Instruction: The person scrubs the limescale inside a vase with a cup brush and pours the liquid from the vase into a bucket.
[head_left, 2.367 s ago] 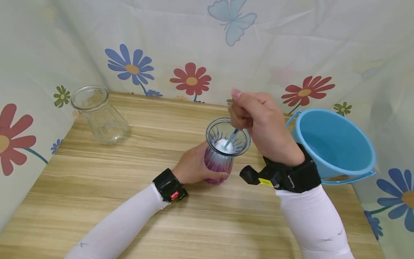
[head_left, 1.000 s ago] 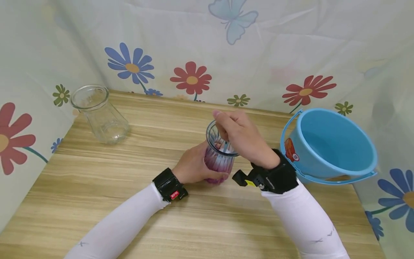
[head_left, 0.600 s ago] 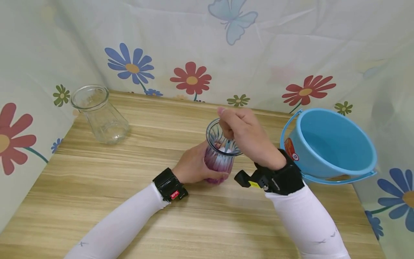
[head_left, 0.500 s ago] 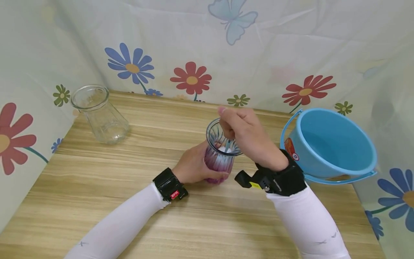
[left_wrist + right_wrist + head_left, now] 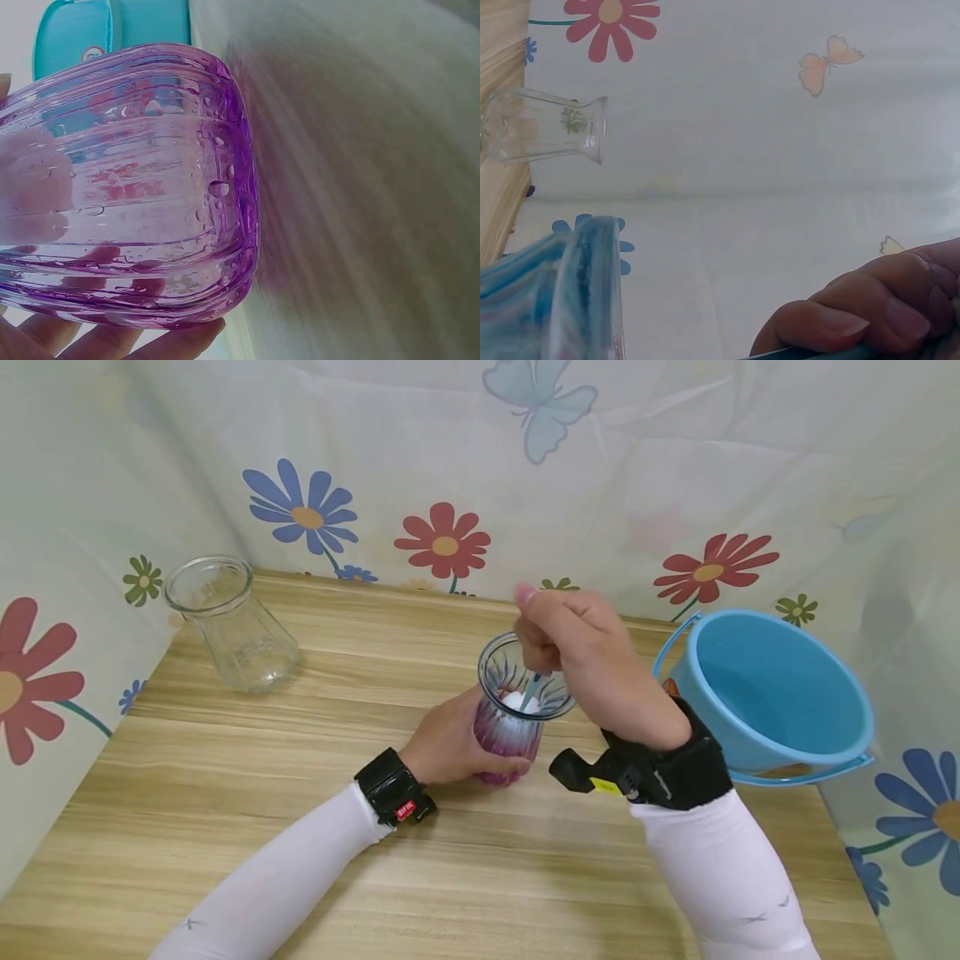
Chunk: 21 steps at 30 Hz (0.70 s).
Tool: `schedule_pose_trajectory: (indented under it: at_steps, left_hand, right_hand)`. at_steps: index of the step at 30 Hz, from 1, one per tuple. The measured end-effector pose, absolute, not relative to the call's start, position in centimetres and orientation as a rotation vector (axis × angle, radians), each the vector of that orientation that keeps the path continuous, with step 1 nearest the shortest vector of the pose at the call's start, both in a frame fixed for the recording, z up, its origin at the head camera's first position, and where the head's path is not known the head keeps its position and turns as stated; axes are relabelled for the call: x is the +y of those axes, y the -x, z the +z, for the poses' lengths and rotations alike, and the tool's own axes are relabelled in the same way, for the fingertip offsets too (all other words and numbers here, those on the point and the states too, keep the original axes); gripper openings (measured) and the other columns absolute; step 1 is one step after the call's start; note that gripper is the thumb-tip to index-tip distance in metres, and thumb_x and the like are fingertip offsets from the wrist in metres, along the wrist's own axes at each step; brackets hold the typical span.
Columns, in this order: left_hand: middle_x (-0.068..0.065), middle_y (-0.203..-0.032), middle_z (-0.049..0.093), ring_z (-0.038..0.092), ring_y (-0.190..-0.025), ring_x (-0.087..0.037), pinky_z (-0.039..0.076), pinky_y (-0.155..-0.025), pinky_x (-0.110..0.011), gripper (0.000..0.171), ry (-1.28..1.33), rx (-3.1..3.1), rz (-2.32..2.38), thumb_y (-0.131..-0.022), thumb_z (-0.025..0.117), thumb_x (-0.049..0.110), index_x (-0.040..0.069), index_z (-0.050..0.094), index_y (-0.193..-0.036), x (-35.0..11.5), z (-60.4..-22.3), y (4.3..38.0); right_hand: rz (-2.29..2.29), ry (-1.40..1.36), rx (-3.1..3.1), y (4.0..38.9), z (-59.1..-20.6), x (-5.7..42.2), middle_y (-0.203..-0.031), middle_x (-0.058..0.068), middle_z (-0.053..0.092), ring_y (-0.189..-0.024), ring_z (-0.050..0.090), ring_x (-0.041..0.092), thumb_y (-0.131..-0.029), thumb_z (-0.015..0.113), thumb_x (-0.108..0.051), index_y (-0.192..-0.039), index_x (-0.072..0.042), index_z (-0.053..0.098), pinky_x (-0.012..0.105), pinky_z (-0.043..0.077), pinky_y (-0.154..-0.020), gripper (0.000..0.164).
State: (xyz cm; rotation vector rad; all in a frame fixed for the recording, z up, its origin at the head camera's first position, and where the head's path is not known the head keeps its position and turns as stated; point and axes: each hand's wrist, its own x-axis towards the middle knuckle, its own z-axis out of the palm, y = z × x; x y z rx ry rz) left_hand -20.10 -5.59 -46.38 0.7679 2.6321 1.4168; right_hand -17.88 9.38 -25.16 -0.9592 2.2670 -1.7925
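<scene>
A ribbed glass vase (image 5: 504, 739), bluish at the rim and purple at the base, stands near the middle of the table. My left hand (image 5: 444, 745) wraps around its lower body, thumb in front. Water drops cling to the purple glass (image 5: 172, 187) in the left wrist view. Above the mouth, my right hand (image 5: 592, 664) grips the blue handle of a bottle brush (image 5: 530, 692). Its white head is down inside the vase, partly seen through the opening. In the right wrist view, curled fingers (image 5: 844, 322) hold the handle, and the vase's blue rim (image 5: 592, 292) is at lower left.
A clear glass vase (image 5: 243, 639) stands at the back left of the wooden table (image 5: 300, 768). At the right is a light blue bucket (image 5: 720, 727) with its handle lowered. A flower-printed curtain (image 5: 600, 493) encloses the table's back and sides.
My right hand with the brush went down toward the vase mouth, then rose again slightly and to the right, showing more of the handle. The left hand and vase have stayed put.
</scene>
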Motion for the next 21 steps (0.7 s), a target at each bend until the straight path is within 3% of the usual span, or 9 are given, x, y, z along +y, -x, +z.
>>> schedule_pose_trajectory:
  at_steps: [21]
  left_hand:
    - [0.016, -0.112, 0.057, 0.054, -0.094, -0.001, 0.054, -0.079, -0.032, 0.094, -0.748, 2.652, 1.408, -0.056, 0.074, 0.077, 0.033, 0.039, -0.132, -5.6, -46.6, 20.3]
  right_hand:
    - [-1.797, 0.801, 2.239, 19.2, -28.2, 10.1, -0.057, 0.001, 0.022, -0.050, 0.024, 0.025, -0.105, 0.038, -0.034, -0.059, -0.004, 0.029, 0.039, 0.020, -0.049, 0.056]
